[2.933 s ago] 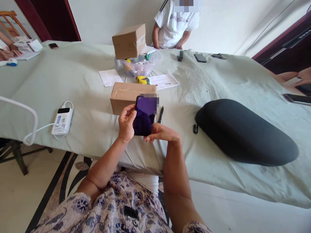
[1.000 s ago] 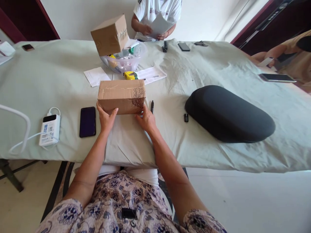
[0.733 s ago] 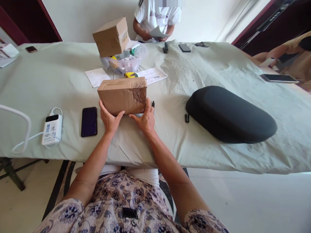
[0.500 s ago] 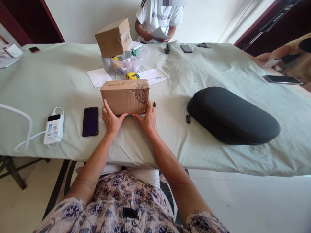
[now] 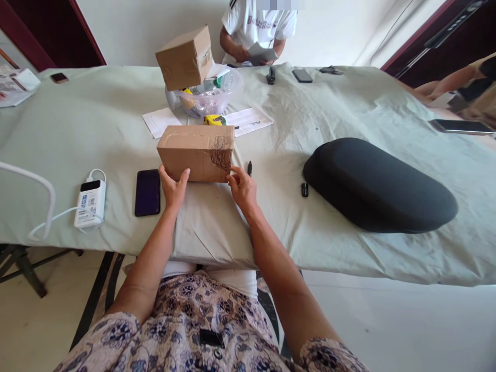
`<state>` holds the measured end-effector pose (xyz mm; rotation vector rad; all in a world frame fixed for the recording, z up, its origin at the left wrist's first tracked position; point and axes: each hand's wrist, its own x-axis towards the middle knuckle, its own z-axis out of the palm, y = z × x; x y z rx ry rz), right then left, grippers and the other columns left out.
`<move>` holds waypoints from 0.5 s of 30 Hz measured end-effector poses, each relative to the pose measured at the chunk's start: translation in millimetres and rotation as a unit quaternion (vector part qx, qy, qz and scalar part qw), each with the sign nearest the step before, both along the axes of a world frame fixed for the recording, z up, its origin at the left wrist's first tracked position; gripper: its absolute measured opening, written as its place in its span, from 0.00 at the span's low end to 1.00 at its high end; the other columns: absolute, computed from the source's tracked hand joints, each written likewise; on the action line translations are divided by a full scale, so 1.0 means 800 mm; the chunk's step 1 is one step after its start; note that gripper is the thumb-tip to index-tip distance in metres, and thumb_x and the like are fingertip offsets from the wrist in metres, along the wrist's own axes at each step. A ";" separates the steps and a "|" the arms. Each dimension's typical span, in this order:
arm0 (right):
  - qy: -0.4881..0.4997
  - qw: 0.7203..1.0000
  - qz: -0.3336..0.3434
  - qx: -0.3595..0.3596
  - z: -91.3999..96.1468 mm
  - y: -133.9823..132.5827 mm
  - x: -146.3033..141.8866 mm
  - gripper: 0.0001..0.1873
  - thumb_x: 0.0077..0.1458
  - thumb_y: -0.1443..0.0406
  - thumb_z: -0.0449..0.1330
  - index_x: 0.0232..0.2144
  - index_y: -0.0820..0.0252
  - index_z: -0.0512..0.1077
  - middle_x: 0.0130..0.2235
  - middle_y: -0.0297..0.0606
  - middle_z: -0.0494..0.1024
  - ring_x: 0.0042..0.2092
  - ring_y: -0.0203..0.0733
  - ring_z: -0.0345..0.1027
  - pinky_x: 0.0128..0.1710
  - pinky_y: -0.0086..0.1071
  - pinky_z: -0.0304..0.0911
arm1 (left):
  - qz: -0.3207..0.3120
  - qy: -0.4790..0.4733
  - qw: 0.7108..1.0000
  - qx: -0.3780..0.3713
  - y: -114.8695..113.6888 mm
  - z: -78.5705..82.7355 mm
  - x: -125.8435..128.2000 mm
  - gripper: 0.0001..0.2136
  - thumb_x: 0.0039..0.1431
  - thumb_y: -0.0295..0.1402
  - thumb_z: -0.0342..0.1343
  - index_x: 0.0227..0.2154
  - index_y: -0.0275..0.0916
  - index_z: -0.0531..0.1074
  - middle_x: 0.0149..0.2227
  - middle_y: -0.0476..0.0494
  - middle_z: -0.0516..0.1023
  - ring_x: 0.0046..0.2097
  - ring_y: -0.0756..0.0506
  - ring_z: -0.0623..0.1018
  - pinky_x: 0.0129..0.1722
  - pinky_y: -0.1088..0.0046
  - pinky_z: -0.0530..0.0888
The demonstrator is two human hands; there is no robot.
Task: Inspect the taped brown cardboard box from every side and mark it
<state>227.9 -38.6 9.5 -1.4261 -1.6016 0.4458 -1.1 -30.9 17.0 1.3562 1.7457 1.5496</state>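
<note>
A brown cardboard box with dark scribbled lines at its right end rests on the cloth-covered table in front of me. My left hand grips its lower left corner, thumb on the front face. At the lower right corner, my right hand has bent fingers pressed against the box's edge. A black pen lies just right of that hand, with a black pen cap farther right. Behind the box are a yellow tape measure and a white paper.
A clear plastic basin holds bottles, with a second carton tilted on top. A phone and a white power bank lie left; a black padded seat-like object sits right. A person across the table holds papers.
The box has turned slightly and tipped toward me, showing more of its top. My right hand has shifted from the front underside to the right edge, uncovering more of the pen.
</note>
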 end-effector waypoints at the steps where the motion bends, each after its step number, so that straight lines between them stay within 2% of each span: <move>1: -0.004 1.000 -0.006 -0.003 0.003 -0.001 0.000 0.16 0.63 0.56 0.53 0.44 0.57 0.75 0.30 0.36 0.76 0.33 0.40 0.69 0.40 0.34 0.65 | 0.001 -0.016 1.000 0.017 0.000 0.000 0.000 0.40 0.53 0.58 0.64 0.59 0.36 0.57 0.62 0.24 0.69 0.64 0.35 0.72 0.65 0.55 0.69; 4: -0.011 1.000 -0.022 0.013 0.013 -0.005 -0.002 0.25 0.64 0.46 0.50 0.27 0.57 0.69 0.27 0.35 0.72 0.31 0.37 0.63 0.35 0.32 0.58 | 0.016 -0.052 0.997 0.051 0.000 0.002 0.001 0.38 0.50 0.70 0.54 0.47 0.40 0.61 0.50 0.32 0.74 0.53 0.37 0.77 0.56 0.56 0.74; 6: -0.012 0.999 -0.033 0.025 0.018 -0.007 -0.002 0.32 0.63 0.39 0.46 0.22 0.56 0.62 0.25 0.34 0.68 0.29 0.36 0.59 0.33 0.31 0.54 | 0.032 -0.058 0.996 0.056 0.001 0.004 0.001 0.38 0.48 0.75 0.49 0.41 0.42 0.61 0.43 0.38 0.74 0.47 0.40 0.76 0.51 0.59 0.75; 10: -0.016 0.997 -0.068 0.024 0.026 -0.012 0.001 0.38 0.59 0.31 0.35 0.21 0.55 0.53 0.23 0.32 0.61 0.28 0.36 0.54 0.31 0.31 0.48 | 0.056 -0.057 0.995 0.062 -0.001 0.007 0.001 0.37 0.46 0.78 0.42 0.32 0.44 0.57 0.32 0.48 0.66 0.37 0.45 0.71 0.41 0.63 0.72; 15: -0.019 0.994 -0.106 -0.029 0.029 -0.013 0.006 0.43 0.52 0.26 0.27 0.20 0.54 0.53 0.20 0.33 0.60 0.25 0.36 0.51 0.28 0.31 0.42 | 0.064 -0.048 0.995 0.057 -0.003 0.009 0.003 0.37 0.47 0.78 0.41 0.29 0.44 0.55 0.30 0.49 0.63 0.35 0.45 0.67 0.38 0.65 0.68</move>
